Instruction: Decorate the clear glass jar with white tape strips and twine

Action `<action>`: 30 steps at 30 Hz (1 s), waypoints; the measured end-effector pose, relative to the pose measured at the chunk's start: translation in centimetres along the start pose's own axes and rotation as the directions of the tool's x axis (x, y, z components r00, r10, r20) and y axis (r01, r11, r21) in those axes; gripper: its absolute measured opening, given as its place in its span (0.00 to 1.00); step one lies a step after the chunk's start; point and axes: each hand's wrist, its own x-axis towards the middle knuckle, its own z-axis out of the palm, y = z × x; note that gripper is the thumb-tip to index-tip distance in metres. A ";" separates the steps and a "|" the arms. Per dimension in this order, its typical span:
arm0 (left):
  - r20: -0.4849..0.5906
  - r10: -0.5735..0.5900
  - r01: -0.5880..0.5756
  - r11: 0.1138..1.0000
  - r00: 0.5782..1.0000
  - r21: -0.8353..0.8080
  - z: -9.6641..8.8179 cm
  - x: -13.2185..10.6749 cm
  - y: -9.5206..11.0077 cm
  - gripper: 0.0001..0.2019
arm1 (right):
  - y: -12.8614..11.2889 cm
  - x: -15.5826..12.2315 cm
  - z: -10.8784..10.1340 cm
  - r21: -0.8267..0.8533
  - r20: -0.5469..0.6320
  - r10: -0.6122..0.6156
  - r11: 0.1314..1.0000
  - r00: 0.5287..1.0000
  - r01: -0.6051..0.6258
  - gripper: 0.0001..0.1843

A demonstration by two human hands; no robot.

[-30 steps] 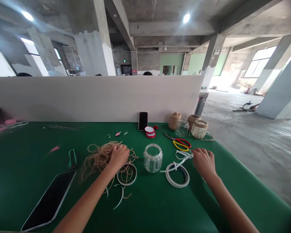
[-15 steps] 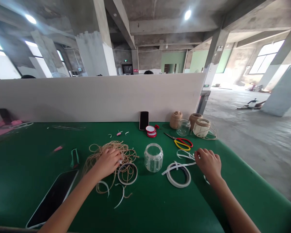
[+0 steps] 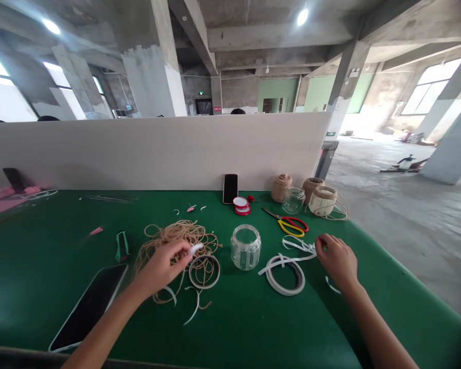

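My left hand (image 3: 164, 264) is closed in a pinch on a small white piece of tape (image 3: 195, 248), above a tangle of jute twine (image 3: 184, 230). Just under those fingers lies a roll of tape (image 3: 204, 287), standing partly over the twine. A clear glass jar (image 3: 246, 251) is upright between my hands, touched by neither. My right hand (image 3: 337, 258) has curled fingers at the ends of white tape strips (image 3: 299, 244); its fingertips are hidden. One strip runs across a second tape roll (image 3: 286, 291).
Scissors (image 3: 292, 225) with red and yellow handles lie behind the strips. Twine-wrapped jars (image 3: 281, 188) and a clear jar (image 3: 293, 200) stand back right. A phone (image 3: 230, 189) leans on the partition (image 3: 157, 154). A tablet (image 3: 90, 307) and green cutter (image 3: 122, 247) lie left.
My left hand has lifted from the twine, and the white piece in its pinch now shows more. My right hand has shifted slightly right. The whole view has moved a little.
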 end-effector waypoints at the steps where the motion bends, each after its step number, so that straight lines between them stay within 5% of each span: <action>1: 0.083 0.021 -0.022 1.000 0.996 0.011 0.5 -0.7 0.4 0.11 | 0.0 0.0 0.1 0.011 0.001 0.000 1.000 1.000 0.000 0.11; 6: 0.198 0.191 -0.234 0.946 0.961 0.225 4.6 -4.0 0.3 0.13 | -0.1 0.0 0.2 0.047 0.007 -0.021 0.999 1.000 0.021 0.11; 11: 0.183 0.176 -0.223 0.934 0.967 0.281 6.3 -5.5 -0.9 0.12 | -0.2 -0.1 0.1 0.078 0.022 -0.032 0.996 0.999 0.030 0.12; 16: -0.058 0.148 -0.137 0.976 0.987 0.170 4.3 -5.3 -1.3 0.11 | 0.0 -0.2 0.0 0.087 0.021 -0.001 0.996 1.000 -0.001 0.12; 21: -0.283 -0.024 0.009 0.998 0.959 -0.056 1.2 -5.8 -2.8 0.08 | 0.1 -0.1 -0.2 0.112 0.046 0.033 0.993 0.998 -0.038 0.12; 25: -0.285 -0.064 0.062 0.998 0.956 -0.015 -0.3 -6.6 -4.0 0.09 | 0.0 -0.1 -0.4 0.128 0.067 0.052 0.990 0.996 -0.060 0.12; 30: -0.017 -0.004 0.010 0.943 1.000 0.332 0.6 -7.2 -5.5 0.11 | -0.2 -0.2 -0.4 0.151 0.072 0.045 0.987 0.996 -0.055 0.13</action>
